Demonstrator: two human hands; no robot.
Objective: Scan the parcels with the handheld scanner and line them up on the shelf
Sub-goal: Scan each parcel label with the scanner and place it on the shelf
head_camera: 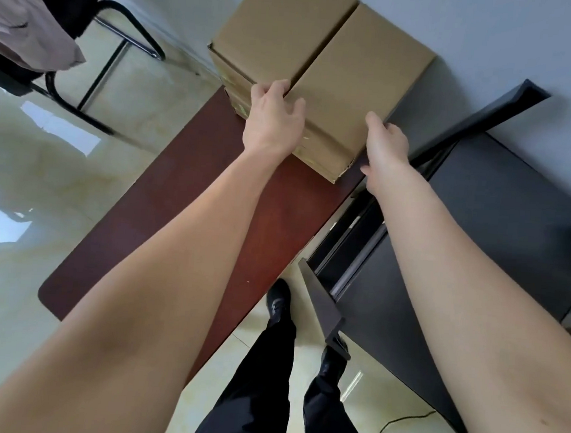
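A large brown cardboard parcel (339, 61) with a seam down its top stands at the far end of a reddish-brown board (177, 192), close to the wall. My left hand (274, 121) rests on the parcel's top near edge, fingers spread beside the seam. My right hand (387, 149) lies flat against the parcel's right side at its near corner, with some fingers hidden behind the box. Smaller boxes seem to lie under the parcel at its left edge. No scanner is in view.
A black metal cabinet (497, 214) stands directly right of the board, touching my right forearm. At the far left is a black chair (102, 68) with cloth draped over it. My legs and shoes stand on the glossy floor below, near a black cable (405, 421).
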